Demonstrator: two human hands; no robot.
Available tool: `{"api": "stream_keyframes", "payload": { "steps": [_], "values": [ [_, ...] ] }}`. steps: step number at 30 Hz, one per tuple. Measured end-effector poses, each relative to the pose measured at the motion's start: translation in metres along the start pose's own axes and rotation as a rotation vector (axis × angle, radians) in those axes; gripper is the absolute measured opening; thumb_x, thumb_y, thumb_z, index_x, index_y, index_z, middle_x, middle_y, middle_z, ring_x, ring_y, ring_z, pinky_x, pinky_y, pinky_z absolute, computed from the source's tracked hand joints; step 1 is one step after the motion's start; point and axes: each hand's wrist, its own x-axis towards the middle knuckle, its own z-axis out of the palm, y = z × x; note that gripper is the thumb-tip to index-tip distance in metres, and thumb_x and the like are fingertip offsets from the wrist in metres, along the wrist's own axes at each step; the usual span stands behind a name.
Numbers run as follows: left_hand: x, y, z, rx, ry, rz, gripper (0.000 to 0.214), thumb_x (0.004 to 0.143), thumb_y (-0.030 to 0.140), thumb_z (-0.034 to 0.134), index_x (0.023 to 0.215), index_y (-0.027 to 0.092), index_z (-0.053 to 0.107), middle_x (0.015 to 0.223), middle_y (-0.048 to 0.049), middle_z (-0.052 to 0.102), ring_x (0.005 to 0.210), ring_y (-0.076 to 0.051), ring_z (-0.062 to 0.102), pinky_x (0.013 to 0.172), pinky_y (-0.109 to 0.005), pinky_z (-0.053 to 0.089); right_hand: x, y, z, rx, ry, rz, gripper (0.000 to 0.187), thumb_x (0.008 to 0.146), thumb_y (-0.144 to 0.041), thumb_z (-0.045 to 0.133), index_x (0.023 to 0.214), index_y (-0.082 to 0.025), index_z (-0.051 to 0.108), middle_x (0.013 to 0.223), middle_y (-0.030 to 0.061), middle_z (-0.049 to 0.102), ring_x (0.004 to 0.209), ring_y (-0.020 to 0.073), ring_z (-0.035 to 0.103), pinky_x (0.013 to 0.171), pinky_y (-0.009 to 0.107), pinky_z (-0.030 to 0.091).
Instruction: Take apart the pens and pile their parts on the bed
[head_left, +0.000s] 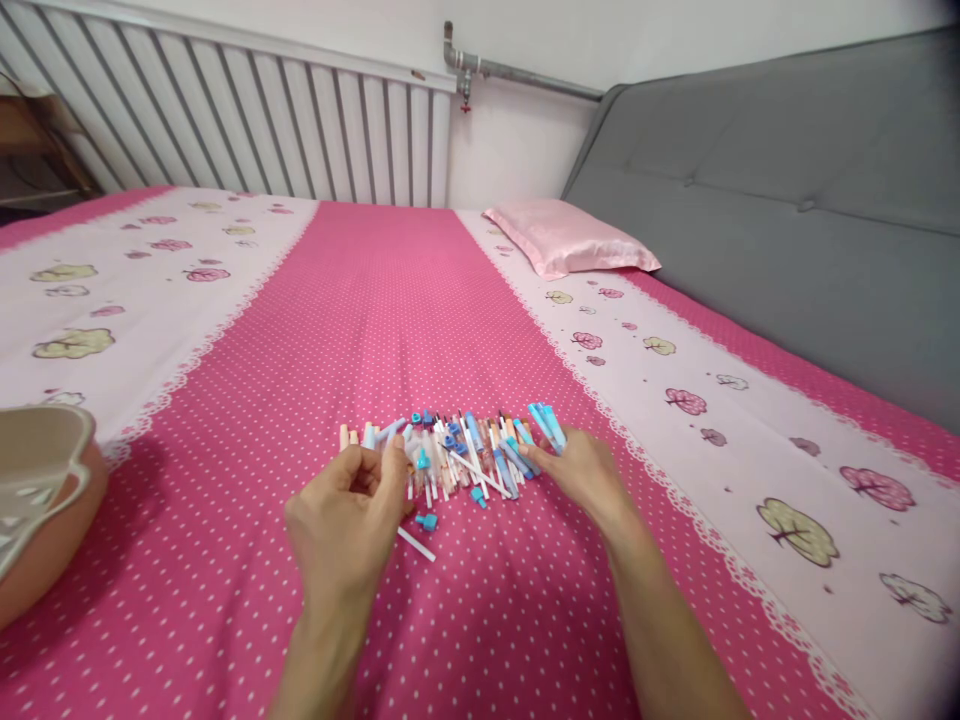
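A heap of pen parts (pixel 465 460) lies spread on the bed between my hands: clear and pale barrels, thin white sticks, light-blue tubes and small blue caps. At its right end my right hand (pixel 589 475) is closed around several light-blue pen tubes (pixel 547 425), which stick up past the fingers. My left hand (pixel 341 525) is curled at the left end, thumb against the fingers; whatever it may hold is hidden. Cream tubes (pixel 349 438) show just behind it. A loose blue cap (pixel 427 522) and a white stick (pixel 416 544) lie in front of the heap.
A peach-coloured basin (pixel 82 500) with small white pieces inside stands at the left edge. The bed has a pink dotted sheet (pixel 375 290). A pink pillow (pixel 570 238) rests by the grey headboard (pixel 772 160). Behind are a white radiator (pixel 300 130) and a pipe (pixel 525 75).
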Motion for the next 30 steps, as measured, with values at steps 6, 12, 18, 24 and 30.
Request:
{"api": "stream_keyframes", "payload": {
  "steps": [6, 12, 18, 24, 30],
  "values": [
    [-0.001, 0.003, -0.003, -0.085, -0.007, -0.063, 0.038, 0.071, 0.048, 0.055, 0.049, 0.017, 0.053, 0.036, 0.0056, 0.041, 0.035, -0.006, 0.034, 0.041, -0.019, 0.026, -0.004, -0.006, -0.006, 0.106, 0.004, -0.023, 0.028, 0.067, -0.044, 0.061, 0.075, -0.018, 0.063, 0.06, 0.0033, 0.06, 0.055, 0.0173, 0.054, 0.049, 0.026, 0.03],
    [0.002, 0.001, -0.005, -0.501, -0.168, -0.148, 0.036, 0.069, 0.042, 0.06, 0.047, 0.015, 0.051, 0.04, 0.0048, 0.041, 0.038, -0.005, 0.034, 0.037, -0.017, 0.024, -0.026, -0.038, -0.006, 0.816, -0.375, -0.09, 0.037, 0.065, -0.033, 0.066, 0.098, -0.016, 0.063, 0.082, 0.0038, 0.065, 0.055, 0.011, 0.054, 0.055, 0.025, 0.041],
    [0.006, -0.012, 0.001, -0.664, -0.315, -0.166, 0.039, 0.071, 0.044, 0.059, 0.047, 0.015, 0.048, 0.04, 0.0045, 0.04, 0.038, -0.005, 0.031, 0.037, -0.017, 0.025, -0.035, -0.054, -0.003, 0.878, -0.471, -0.126, 0.02, 0.07, -0.029, 0.063, 0.085, -0.015, 0.066, 0.051, -0.0034, 0.056, 0.047, 0.0095, 0.05, 0.052, 0.023, 0.038],
    [0.009, -0.01, 0.0, -0.67, -0.304, -0.212, 0.038, 0.071, 0.041, 0.058, 0.045, 0.016, 0.046, 0.038, 0.0045, 0.039, 0.036, -0.005, 0.031, 0.037, -0.019, 0.025, -0.027, -0.04, -0.007, 0.809, -0.45, -0.159, 0.015, 0.07, -0.029, 0.062, 0.077, -0.016, 0.064, 0.046, -0.0055, 0.052, 0.046, 0.0093, 0.047, 0.053, 0.023, 0.036],
    [0.014, -0.011, 0.001, -0.362, -0.017, -0.231, 0.034, 0.07, 0.046, 0.057, 0.054, 0.016, 0.055, 0.042, 0.0042, 0.045, 0.038, -0.007, 0.036, 0.04, -0.021, 0.026, -0.005, -0.008, 0.004, 0.687, -0.154, 0.013, 0.019, 0.068, -0.028, 0.058, 0.079, -0.013, 0.063, 0.046, -0.0041, 0.052, 0.046, 0.0119, 0.049, 0.053, 0.025, 0.038]
  ]
}}
